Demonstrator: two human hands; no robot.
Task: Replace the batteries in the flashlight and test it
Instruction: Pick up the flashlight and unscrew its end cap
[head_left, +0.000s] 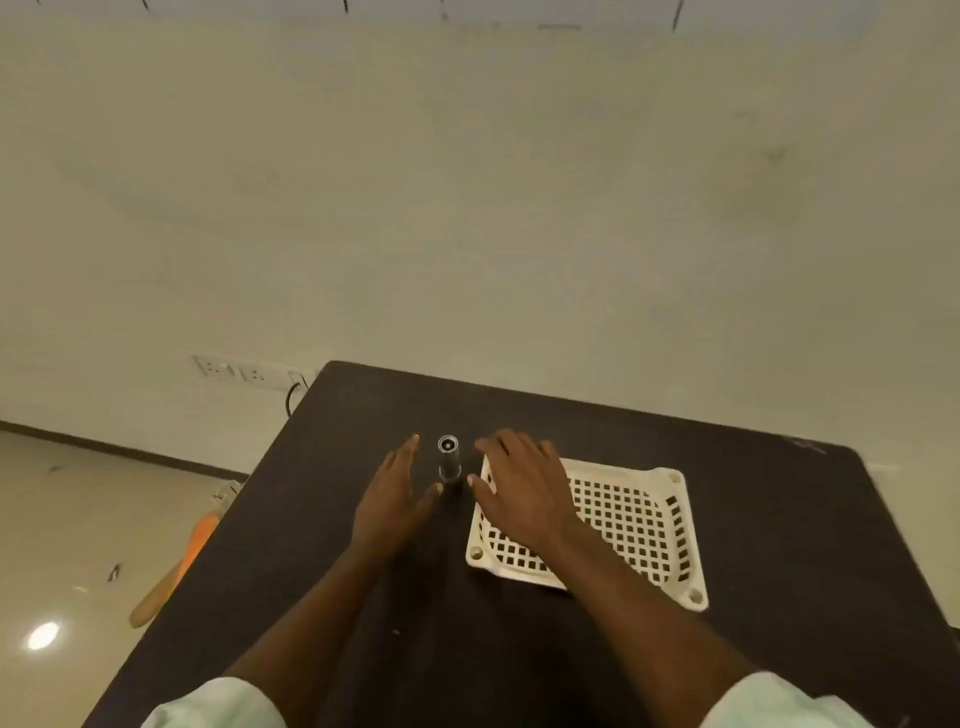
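Note:
A small dark metal flashlight (449, 460) stands upright on the dark table (779, 493), lens end up. My left hand (396, 493) is just left of it, fingers spread, thumb tip close to its base. My right hand (519, 486) hovers just right of it, fingers apart, over the left edge of a white perforated basket (639, 519). Neither hand grips the flashlight. No batteries are visible.
The basket lies on the table right of centre; what shows of its inside holds nothing. A wall socket strip (244, 371) with a black cable sits on the wall at the table's far left corner. An orange-and-wood handled object (176, 564) lies on the floor at left.

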